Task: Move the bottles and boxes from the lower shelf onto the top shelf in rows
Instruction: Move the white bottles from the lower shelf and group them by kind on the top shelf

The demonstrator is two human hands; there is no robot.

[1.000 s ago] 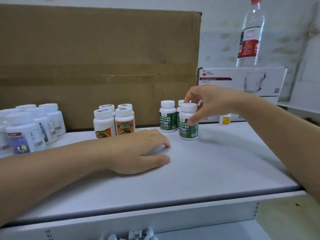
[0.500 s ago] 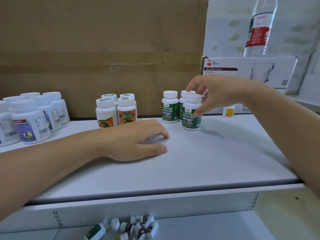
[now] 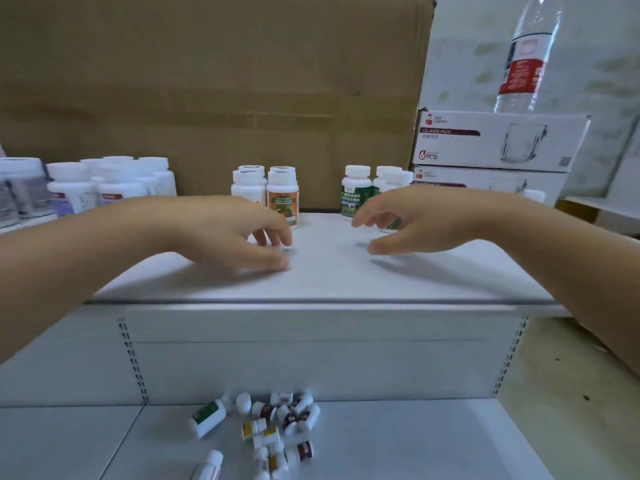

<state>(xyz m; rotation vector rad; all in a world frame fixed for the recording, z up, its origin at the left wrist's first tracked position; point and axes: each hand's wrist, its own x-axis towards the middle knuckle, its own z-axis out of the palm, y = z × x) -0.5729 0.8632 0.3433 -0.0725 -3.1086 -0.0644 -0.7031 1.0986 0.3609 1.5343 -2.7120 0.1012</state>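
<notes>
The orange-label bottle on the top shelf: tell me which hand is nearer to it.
Left. The left hand lies just in front of the orange-label bottle, fingertips near its base. The right hand is off to its right, in front of the green-label bottles.

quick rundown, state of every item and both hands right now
left hand: empty, fingers curled, over top shelf
right hand: empty, open, in front of green bottles
green bottles: upright, capped, on top shelf
orange bottles: upright, capped, grouped
white bottles: upright, far left
small bottles: lying jumbled on lower shelf
water bottle: upright on mug boxes
</notes>
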